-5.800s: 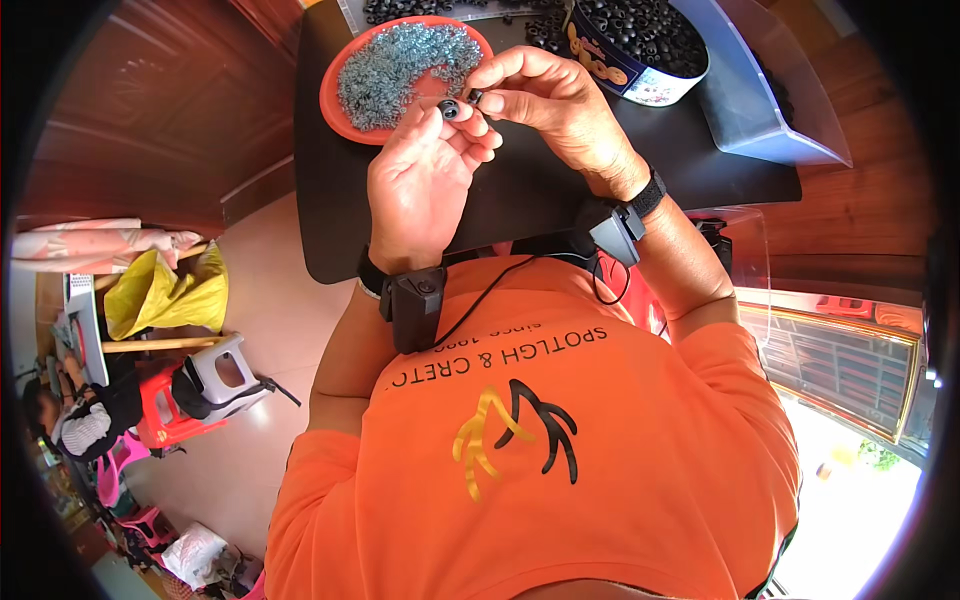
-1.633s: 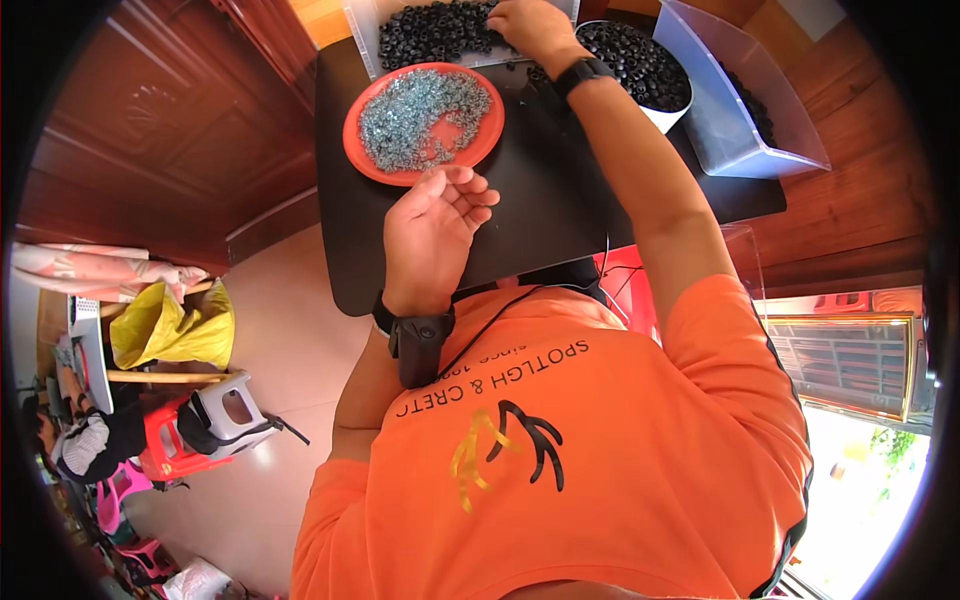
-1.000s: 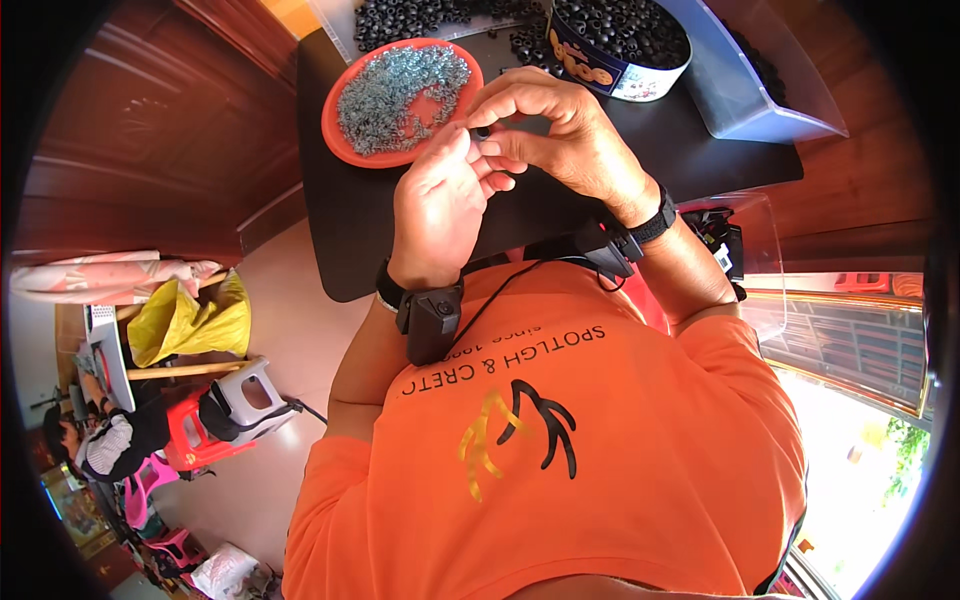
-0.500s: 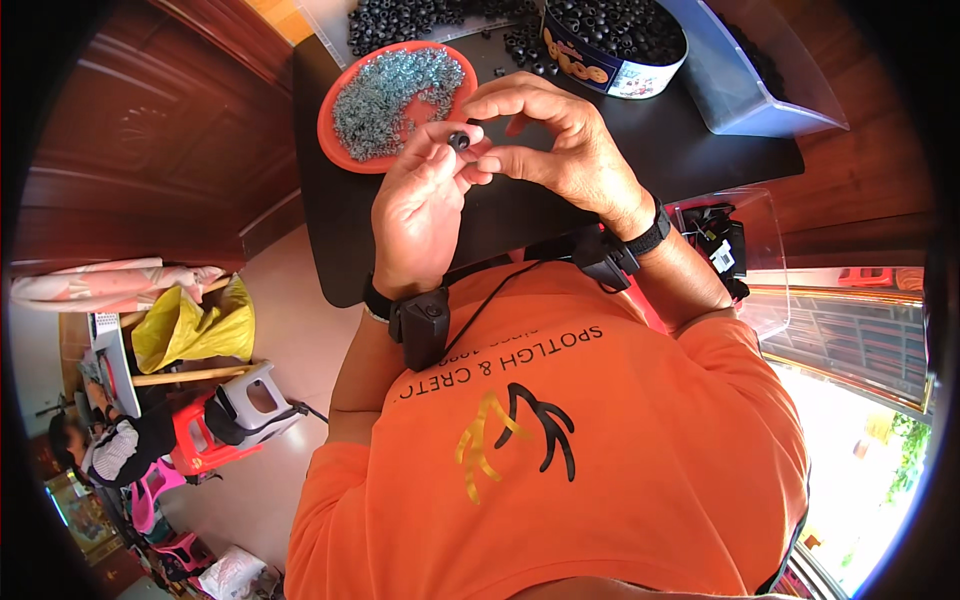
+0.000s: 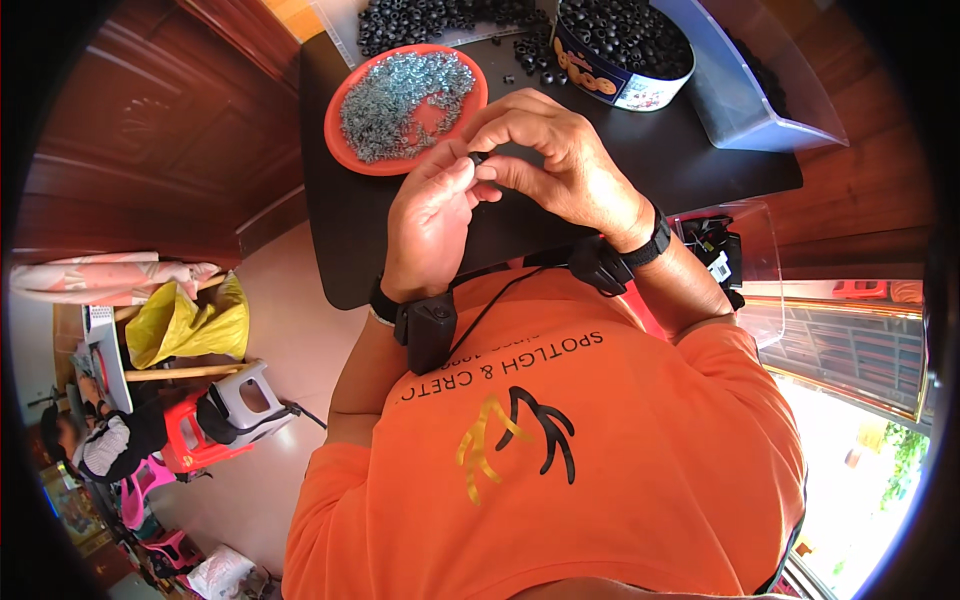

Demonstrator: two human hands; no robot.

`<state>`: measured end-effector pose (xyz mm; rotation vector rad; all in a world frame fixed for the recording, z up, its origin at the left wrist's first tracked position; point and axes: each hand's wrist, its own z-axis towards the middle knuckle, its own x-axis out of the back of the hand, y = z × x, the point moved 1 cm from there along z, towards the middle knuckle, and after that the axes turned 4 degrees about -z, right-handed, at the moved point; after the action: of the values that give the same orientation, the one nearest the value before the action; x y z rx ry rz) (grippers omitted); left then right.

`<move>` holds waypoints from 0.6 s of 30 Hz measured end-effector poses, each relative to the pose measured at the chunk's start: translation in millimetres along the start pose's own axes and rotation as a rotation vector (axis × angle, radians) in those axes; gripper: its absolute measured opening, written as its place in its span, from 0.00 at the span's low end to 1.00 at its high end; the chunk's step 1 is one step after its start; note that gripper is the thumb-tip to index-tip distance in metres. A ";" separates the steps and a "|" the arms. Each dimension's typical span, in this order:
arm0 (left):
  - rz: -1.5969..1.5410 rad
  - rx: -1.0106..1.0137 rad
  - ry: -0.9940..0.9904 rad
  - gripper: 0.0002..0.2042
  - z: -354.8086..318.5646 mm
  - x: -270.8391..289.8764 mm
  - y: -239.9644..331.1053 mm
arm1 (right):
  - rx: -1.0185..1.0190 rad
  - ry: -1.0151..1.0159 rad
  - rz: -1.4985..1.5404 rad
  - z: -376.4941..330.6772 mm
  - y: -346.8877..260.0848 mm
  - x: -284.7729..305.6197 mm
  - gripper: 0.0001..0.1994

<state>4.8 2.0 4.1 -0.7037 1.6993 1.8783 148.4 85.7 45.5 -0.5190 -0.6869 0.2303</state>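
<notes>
My left hand [image 5: 428,222] is closed, its thumb and fingers pinching a small black round plastic piece [image 5: 478,158]. From the other side, my right hand [image 5: 565,165] brings thumb and forefinger together at the same piece. The fingers cover most of it; whether a smaller part sits between the fingertips cannot be seen. Just beyond my left hand lies a red-orange plate [image 5: 334,130] with many small shiny metal parts [image 5: 385,110] heaped on it. A round tin [image 5: 650,92] behind my right hand is filled with black plastic pieces [image 5: 625,40] that look similar.
Everything stands on a black tabletop [image 5: 365,235]. More black pieces lie on a clear tray [image 5: 345,35] at the back, some loose beside the tin. A translucent blue bin [image 5: 740,115] stands at right, a clear box [image 5: 765,240] below it. A person [image 5: 115,445] is at far left.
My hands have closed in on each other, and the black piece is now mostly covered by fingertips. In the picture, the plate and tin have shifted slightly right.
</notes>
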 end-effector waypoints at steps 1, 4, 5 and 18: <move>0.007 0.015 -0.012 0.10 -0.5 0.5 -0.5 | -0.013 -0.026 -0.039 0.4 -0.5 -0.3 0.09; -0.001 0.019 0.059 0.10 -5.9 -0.6 1.5 | -0.016 -0.103 0.009 7.0 2.9 0.0 0.09; -0.017 0.022 0.093 0.10 -6.8 0.4 2.3 | -0.025 -0.157 0.078 11.5 5.9 0.4 0.09; -0.159 -0.049 0.278 0.10 -17.6 36.6 21.4 | -0.155 -0.490 -0.340 86.0 77.2 -43.6 0.08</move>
<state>-35.9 -16.5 -6.4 -1.1293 1.7079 1.7814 56.5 167.8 37.3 -0.4877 -1.2640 -0.0205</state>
